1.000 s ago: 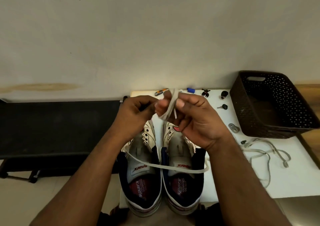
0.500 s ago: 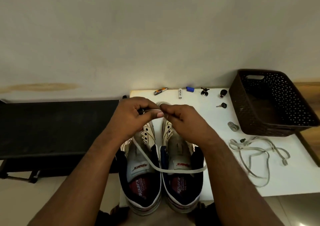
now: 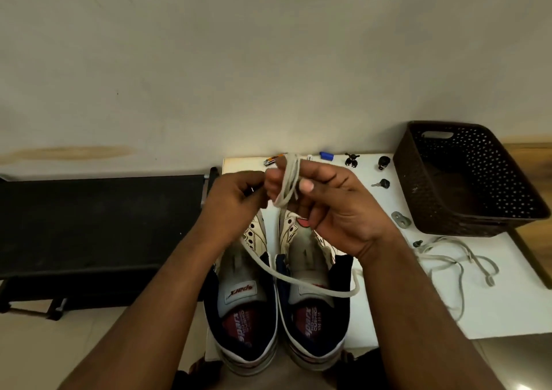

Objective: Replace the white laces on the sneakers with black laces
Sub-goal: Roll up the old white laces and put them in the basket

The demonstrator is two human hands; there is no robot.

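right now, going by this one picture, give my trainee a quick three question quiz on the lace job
1. True or false: the white lace is wound in loops round the fingers of the right hand.
2. Where does the second loose white lace lie? A) inside the brown basket B) on the white table in front of the basket C) on the black bench
3. Fill in: the two sneakers stand side by side with their eyelets ____ of laces.

Key: 1 true. 2 B. 3 empty; the lace from the left hand merely trails across the tongues.
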